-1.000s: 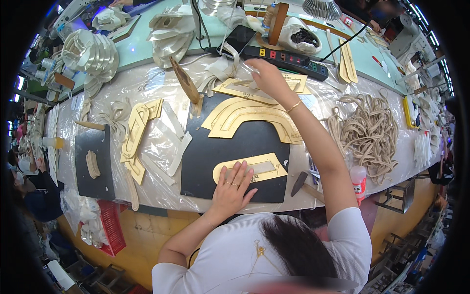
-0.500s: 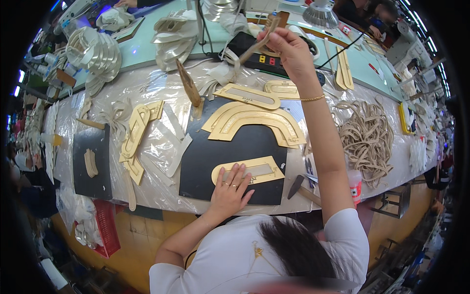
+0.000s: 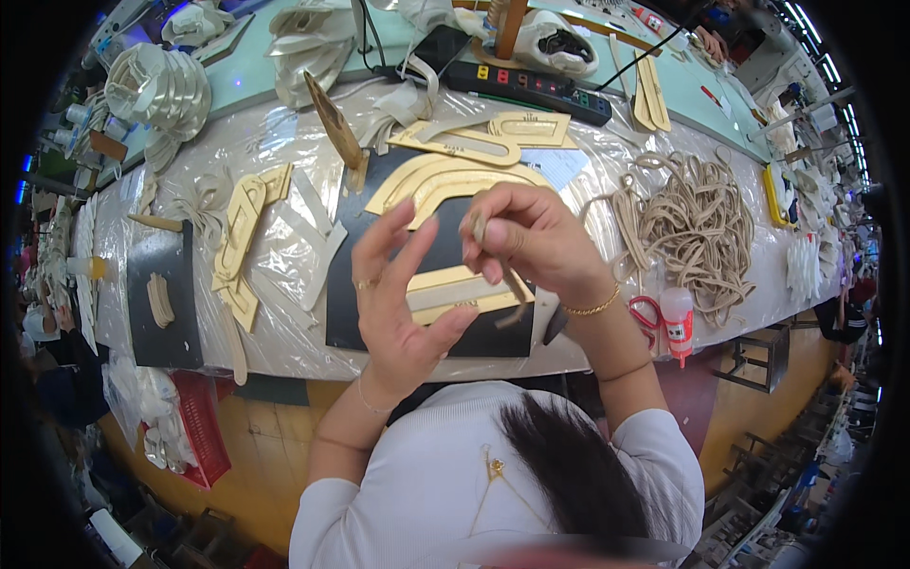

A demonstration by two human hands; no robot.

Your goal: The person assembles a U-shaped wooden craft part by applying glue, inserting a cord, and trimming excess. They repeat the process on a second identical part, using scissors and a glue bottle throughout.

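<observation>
My right hand (image 3: 538,239) is pinched on a narrow tan fabric strip (image 3: 517,289), whose tail dangles below the fingers. Raised beside it, my left hand (image 3: 398,299) has its fingers and thumb apart and holds nothing. Beneath both hands lies a pale yellow template board (image 3: 455,296) with a long slot, on a black mat (image 3: 355,313). Partly hidden by the fingers, curved yellow templates (image 3: 417,180) are stacked at the far side of the mat. A pointed wooden peg (image 3: 334,123) stands at the mat's far left corner.
A tangled heap of tan strips (image 3: 701,232) lies to the right, near a glue bottle (image 3: 677,322) and red-handled scissors (image 3: 646,313). More templates (image 3: 242,232) and a smaller black mat (image 3: 166,332) are on the left. A power strip (image 3: 531,90) runs along the back.
My right hand has come back from the far side of the table with the strip. My left hand has lifted off the slotted template and opened.
</observation>
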